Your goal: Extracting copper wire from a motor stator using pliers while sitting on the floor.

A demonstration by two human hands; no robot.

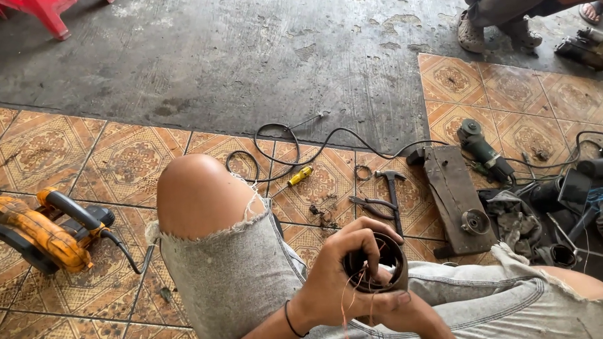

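A dark ring-shaped motor stator [377,264] with thin copper wires hanging from it rests between my raised knees. My left hand [337,272] wraps around its left side, fingers curled over the rim and into the bore. My right hand [402,308] supports it from below and behind, mostly hidden by the stator. Loose copper strands trail down over my left wrist, which wears a thin black band.
An orange circular saw [37,231] lies left. Ahead on the patterned tiles are a yellow screwdriver [300,176], pliers [373,203], a hammer [390,185], a wooden block [454,195], an angle grinder [482,150] and black cables. Motor parts crowd the right. Another person's legs [507,3] sit far right.
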